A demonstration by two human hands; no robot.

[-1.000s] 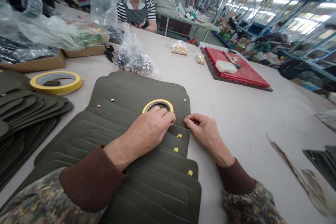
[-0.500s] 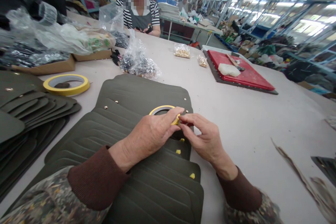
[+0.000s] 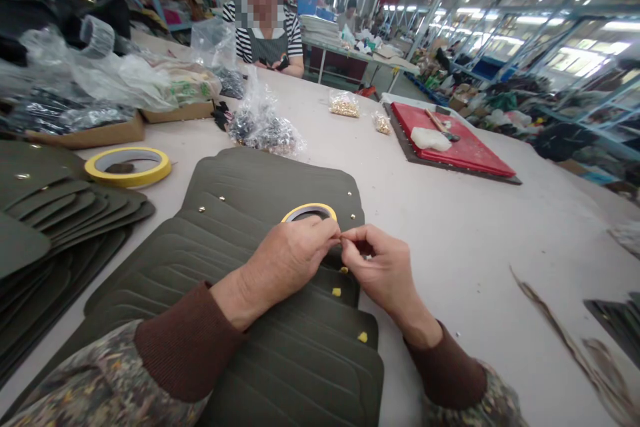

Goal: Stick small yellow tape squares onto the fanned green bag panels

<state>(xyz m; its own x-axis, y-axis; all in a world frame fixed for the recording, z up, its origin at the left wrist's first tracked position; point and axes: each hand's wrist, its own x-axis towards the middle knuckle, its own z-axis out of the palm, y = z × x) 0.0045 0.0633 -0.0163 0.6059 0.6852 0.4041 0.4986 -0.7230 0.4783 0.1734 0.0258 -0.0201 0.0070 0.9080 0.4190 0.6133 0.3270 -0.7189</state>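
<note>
My left hand is closed around the near side of a roll of yellow tape, whose far rim shows beyond the knuckles. The fingertips of my right hand are pinched together and meet the left thumb and fingertips; whatever lies between them is hidden. Both hands are above a fanned stack of dark green panels. Small yellow tape pieces stick to the panels' right edges, below the hands. Gold studs dot the top panel.
Another yellow tape roll stands beside more panels at left. Plastic bags of small parts lie farther back. A red board bears a hammer. A strap lies at right. Across the table sits a person.
The yellow tape that showed at my left thumb is now covered by my fingers. My right fingertips have closed into a tighter pinch against the left ones. The view has shifted slightly.
</note>
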